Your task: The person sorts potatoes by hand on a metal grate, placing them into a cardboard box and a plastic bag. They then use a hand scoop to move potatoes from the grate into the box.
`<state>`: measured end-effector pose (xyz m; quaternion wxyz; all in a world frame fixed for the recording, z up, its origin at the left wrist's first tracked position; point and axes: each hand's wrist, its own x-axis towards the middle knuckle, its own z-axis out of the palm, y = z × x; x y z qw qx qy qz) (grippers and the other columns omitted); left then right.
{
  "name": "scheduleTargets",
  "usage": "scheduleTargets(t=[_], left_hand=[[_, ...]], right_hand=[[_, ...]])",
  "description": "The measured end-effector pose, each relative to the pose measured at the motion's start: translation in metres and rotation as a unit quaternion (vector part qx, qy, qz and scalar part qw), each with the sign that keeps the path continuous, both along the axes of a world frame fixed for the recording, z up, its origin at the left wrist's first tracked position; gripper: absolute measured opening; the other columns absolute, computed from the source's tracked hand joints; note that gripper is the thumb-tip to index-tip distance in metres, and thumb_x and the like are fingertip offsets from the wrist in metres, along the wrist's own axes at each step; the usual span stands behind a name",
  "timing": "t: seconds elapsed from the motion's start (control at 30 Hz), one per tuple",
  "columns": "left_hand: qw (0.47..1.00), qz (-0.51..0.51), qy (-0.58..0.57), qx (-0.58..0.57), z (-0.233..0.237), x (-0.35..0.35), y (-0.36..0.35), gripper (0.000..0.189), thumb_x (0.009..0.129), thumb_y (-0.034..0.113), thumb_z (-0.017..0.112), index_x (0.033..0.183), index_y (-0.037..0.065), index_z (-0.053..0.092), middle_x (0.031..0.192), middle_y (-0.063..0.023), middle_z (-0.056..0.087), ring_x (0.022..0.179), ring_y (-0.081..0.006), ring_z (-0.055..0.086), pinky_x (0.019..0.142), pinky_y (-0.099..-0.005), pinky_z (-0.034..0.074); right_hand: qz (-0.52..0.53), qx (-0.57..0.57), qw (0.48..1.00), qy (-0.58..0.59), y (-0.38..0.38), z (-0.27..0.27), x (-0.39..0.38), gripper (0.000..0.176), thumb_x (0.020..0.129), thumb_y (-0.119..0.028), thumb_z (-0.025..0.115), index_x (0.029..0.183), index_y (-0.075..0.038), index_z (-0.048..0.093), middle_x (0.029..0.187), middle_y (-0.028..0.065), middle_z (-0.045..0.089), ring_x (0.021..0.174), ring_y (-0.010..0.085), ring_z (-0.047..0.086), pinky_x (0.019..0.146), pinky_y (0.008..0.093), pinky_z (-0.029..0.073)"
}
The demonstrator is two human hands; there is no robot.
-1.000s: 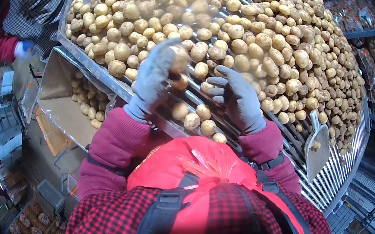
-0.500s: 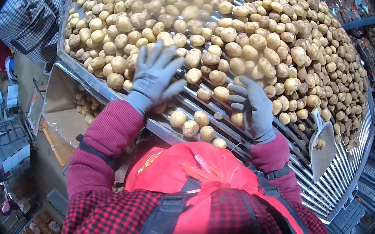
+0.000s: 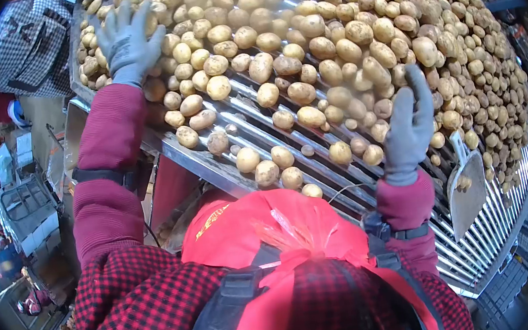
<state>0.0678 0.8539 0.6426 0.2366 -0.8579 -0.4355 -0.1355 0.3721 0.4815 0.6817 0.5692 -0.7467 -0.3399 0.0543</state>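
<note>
My left hand, in a grey work glove, lies spread over potatoes at the far left side of the table. Its fingers are apart and I see nothing gripped in it. The other gloved hand, my right hand, is on edge against the front of the potato heap, fingers stretched out and thumb side partly hidden. Between the two hands, loose potatoes are scattered on the metal bars of the slatted table. Several small ones sit near the front edge, close to my apron.
A flat shovel-like plate with a short handle rests on the bars at the right. To the left stand a checked bag and a grey metal-framed cart. The table's metal rim runs along my front.
My left hand has moved left and away from me across the potatoes. My right hand has shifted right. Several potatoes have spread over the bars between them, and the view has turned slightly.
</note>
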Motion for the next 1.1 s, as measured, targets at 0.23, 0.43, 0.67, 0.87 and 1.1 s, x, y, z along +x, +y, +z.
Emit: scheduleTargets(t=[0.23,0.43,0.67,0.87,1.1], left_hand=[[0.87,-0.453,-0.064,-0.185,0.025,0.068,-0.13,0.037,0.078,0.014,0.076,0.115,0.013,0.072,0.104,-0.0078,0.07,0.097,-0.0268,0.068,0.092,-0.0448,0.051],[0.899,-0.374,-0.021,-0.227,0.002,0.104,-0.19,0.046,0.083,0.023,0.073,0.127,0.016,0.067,0.103,-0.0043,0.064,0.098,-0.0266,0.061,0.085,-0.0431,0.049],[0.9,-0.361,-0.099,-0.223,0.008,0.098,-0.186,0.036,0.084,0.02,0.074,0.119,0.018,0.07,0.107,-0.0041,0.066,0.101,-0.0269,0.061,0.088,-0.0467,0.047],[0.843,-0.466,-0.06,-0.261,0.022,0.135,-0.223,0.047,0.074,0.026,0.081,0.118,0.013,0.068,0.118,-0.007,0.067,0.124,-0.0294,0.058,0.111,-0.0521,0.038],[0.838,-0.455,0.102,-0.283,0.029,0.118,-0.202,0.025,0.08,0.028,0.076,0.096,0.01,0.071,0.111,-0.0075,0.068,0.117,-0.0287,0.061,0.104,-0.0518,0.043]], right_hand=[[-0.036,-0.165,0.978,-0.121,0.02,-0.014,0.044,0.05,0.099,-0.031,0.067,0.141,-0.004,0.062,0.133,0.0199,0.068,0.121,0.0325,0.064,0.107,0.0434,0.048],[-0.013,-0.236,0.905,-0.354,0.042,-0.033,0.048,0.054,0.094,-0.042,0.069,0.14,-0.014,0.062,0.114,0.0145,0.069,0.11,0.0358,0.062,0.099,0.0479,0.047],[0.003,-0.096,0.956,-0.277,0.011,-0.034,0.028,0.044,0.093,-0.017,0.07,0.135,-0.003,0.064,0.132,0.0208,0.065,0.125,0.0383,0.06,0.111,0.0481,0.046],[0.039,-0.085,0.99,-0.109,-0.043,-0.036,-0.025,0.035,0.095,-0.013,0.069,0.128,-0.003,0.067,0.123,0.018,0.071,0.114,0.0363,0.067,0.102,0.0448,0.052],[0.062,-0.139,0.967,-0.203,-0.1,-0.022,-0.035,0.029,0.093,-0.013,0.07,0.121,-0.005,0.071,0.12,0.0177,0.071,0.115,0.0388,0.066,0.1,0.0478,0.052]])
